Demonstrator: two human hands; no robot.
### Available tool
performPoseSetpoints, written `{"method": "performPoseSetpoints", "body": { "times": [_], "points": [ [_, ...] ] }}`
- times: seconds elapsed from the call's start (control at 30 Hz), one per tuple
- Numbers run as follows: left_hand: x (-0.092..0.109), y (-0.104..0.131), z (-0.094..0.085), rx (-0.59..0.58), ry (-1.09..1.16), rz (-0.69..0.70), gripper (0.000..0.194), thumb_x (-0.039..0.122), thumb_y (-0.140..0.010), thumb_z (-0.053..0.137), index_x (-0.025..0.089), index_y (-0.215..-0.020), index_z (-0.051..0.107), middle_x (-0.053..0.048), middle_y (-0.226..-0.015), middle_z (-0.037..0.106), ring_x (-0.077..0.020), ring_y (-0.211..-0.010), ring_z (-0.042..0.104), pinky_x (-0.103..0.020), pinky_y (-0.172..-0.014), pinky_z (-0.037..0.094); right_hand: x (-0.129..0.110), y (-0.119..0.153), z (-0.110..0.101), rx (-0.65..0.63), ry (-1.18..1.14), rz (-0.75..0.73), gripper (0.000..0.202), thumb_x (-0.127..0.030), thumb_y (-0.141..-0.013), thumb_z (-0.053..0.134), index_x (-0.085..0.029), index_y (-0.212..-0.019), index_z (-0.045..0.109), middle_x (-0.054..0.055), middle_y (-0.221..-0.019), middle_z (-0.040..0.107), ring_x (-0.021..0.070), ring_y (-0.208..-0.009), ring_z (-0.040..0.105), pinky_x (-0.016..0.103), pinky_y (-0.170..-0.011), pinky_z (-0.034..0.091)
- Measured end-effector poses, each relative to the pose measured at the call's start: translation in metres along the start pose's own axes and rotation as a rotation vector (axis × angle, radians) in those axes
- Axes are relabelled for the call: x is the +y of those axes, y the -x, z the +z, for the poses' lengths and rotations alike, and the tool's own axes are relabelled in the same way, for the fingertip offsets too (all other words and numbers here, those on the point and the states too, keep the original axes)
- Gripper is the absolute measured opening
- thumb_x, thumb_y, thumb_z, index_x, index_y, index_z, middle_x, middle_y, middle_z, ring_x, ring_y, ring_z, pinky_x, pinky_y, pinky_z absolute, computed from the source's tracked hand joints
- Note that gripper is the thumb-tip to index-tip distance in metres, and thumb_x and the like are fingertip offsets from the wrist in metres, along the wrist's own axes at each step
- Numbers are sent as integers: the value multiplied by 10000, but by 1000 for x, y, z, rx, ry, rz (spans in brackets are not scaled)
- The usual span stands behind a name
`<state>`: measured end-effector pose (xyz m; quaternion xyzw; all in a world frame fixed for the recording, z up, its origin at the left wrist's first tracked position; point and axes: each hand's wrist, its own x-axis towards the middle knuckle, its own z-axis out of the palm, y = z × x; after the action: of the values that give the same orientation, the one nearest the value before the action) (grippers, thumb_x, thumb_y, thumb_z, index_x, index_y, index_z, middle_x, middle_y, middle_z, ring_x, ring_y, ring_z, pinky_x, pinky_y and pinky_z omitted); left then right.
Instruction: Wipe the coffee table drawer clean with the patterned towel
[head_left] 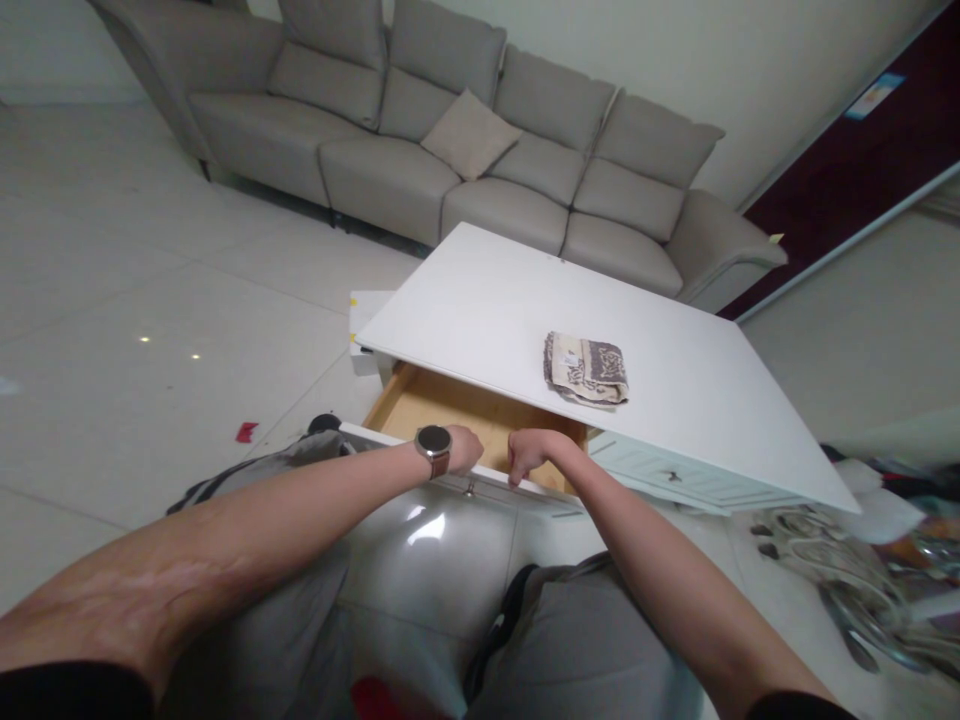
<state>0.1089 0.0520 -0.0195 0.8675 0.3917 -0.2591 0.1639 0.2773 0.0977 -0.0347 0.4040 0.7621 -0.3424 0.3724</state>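
A wooden drawer (433,396) with a white front stands pulled out from the white coffee table (487,290). At the drawer front's top edge, my left hand (466,449) is curled closed, with a round watch (433,440) on its wrist; most of its fingers are hidden. Just to the right, my right hand (528,453) grips the same edge, its fingers bent and a digit pressed on the rim. Below my left hand, a small knob (470,489) shows on the drawer front. A folded patterned towel (586,370) lies on the tabletop near the drawer.
A grey sofa (390,165) with a beige cushion (471,135) stands behind the table. A white box (364,355) is at the table's left end. A red scrap (246,432) lies on the tiled floor. Assorted clutter (847,560) lies at the right.
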Motion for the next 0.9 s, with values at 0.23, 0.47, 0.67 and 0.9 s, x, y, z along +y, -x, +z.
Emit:
{"method": "performPoseSetpoints", "body": {
  "times": [0.23,0.47,0.67,0.9],
  "points": [
    [0,0,5,18,-2,11,267,145,-814,705,41,-1042,796,-256,-1049,763,-339,-998,743,-354,-830,566,-6,3,0,-12,30,8,446,-439,-652,822,-60,-887,819,77,-828,765,185,-747,662,246,-623,440],
    [0,3,7,40,-17,32,250,133,-840,672,59,-1043,798,-245,-1055,766,-322,-1025,741,-336,-855,562,-10,8,1,-7,43,22,459,-425,-665,809,-54,-935,820,89,-869,773,183,-743,659,254,-623,436],
    [2,6,8,34,-31,27,264,130,-861,627,54,-1051,792,-245,-1048,767,-323,-1015,742,-348,-840,568,-10,10,4,4,20,27,459,-474,-651,813,-94,-908,822,78,-883,777,187,-754,662,256,-646,445],
    [3,8,11,48,-28,18,249,119,-845,642,61,-1029,798,-244,-1024,771,-321,-989,748,-343,-832,563,-14,12,6,2,28,42,456,-441,-665,795,-83,-947,822,70,-895,781,177,-741,652,259,-629,437]
  ]
}}
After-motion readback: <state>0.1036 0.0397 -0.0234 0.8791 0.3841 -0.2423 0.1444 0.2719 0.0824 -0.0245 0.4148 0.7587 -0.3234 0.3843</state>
